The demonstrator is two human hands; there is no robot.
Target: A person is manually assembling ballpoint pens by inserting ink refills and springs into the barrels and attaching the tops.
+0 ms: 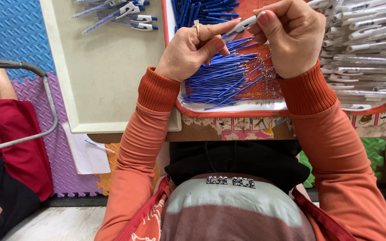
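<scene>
My left hand (192, 50) and my right hand (289, 33) meet above a red-rimmed tray (228, 109) and together pinch one white pen barrel (242, 25). Its tip end lies at my left forefinger and thumb, its other end in my right fingers. Under the hands lies a heap of blue pen refills (222, 76), with a patch of small metal springs (269, 76) beside it. A pile of clear and white pen barrels (367, 44) fills the tray's right side.
A cream tray (99, 71) to the left holds several finished blue-and-white pens (121, 13) at its far end. Another person in red clothing (10, 143) sits on foam floor mats at far left, by a grey metal bar (50, 107). A paper sheet (86, 156) lies below the cream tray.
</scene>
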